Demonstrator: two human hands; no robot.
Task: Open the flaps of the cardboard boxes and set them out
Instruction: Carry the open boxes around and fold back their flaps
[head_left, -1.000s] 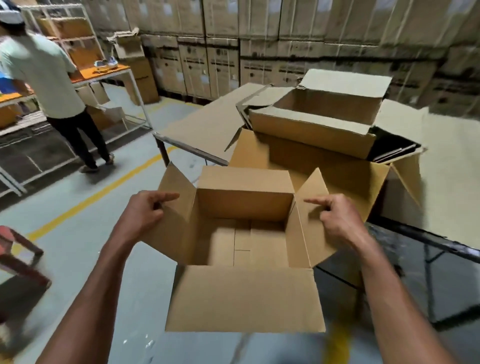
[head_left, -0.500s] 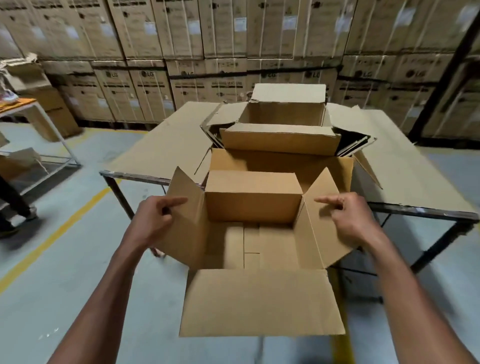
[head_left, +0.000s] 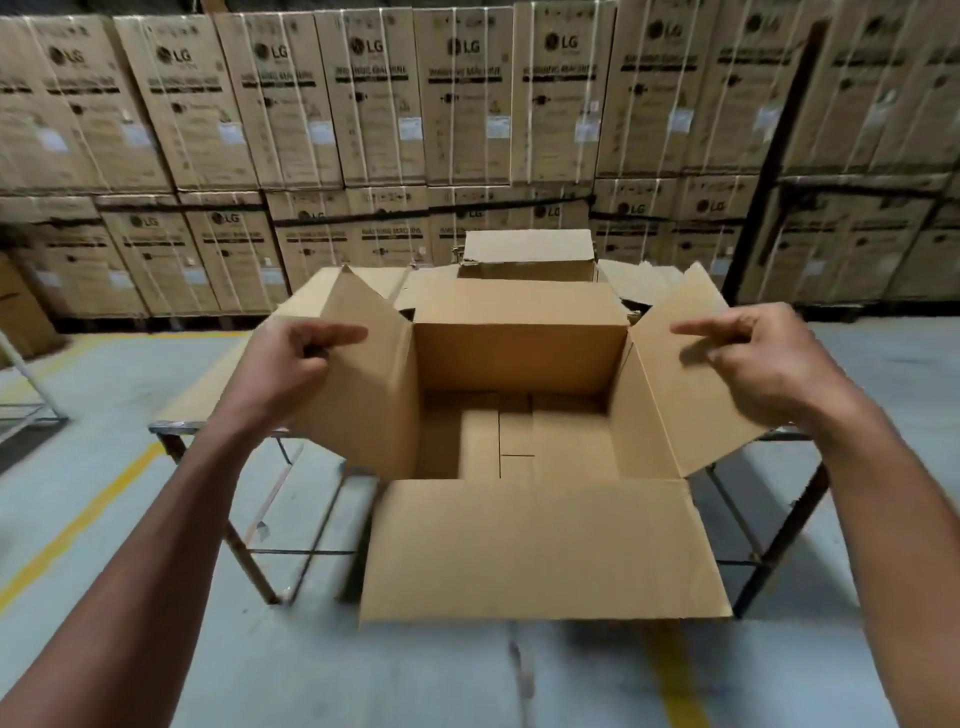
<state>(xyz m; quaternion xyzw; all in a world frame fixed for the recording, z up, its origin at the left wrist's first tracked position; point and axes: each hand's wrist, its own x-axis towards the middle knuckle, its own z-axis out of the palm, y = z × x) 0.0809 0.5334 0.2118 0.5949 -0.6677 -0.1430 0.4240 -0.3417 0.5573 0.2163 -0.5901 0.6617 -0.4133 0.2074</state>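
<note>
Open box carried by its side flaps
Left hand and right hand each pinch a flap of the box; light, bendy card, better gripped near the folds

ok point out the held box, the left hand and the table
box (head_left: 519, 358): head view, on its inner far wall
left hand (head_left: 291, 358): head view, on the back of the hand gripping the left flap
table (head_left: 218, 384): head view, on the bare top left of the box
</note>
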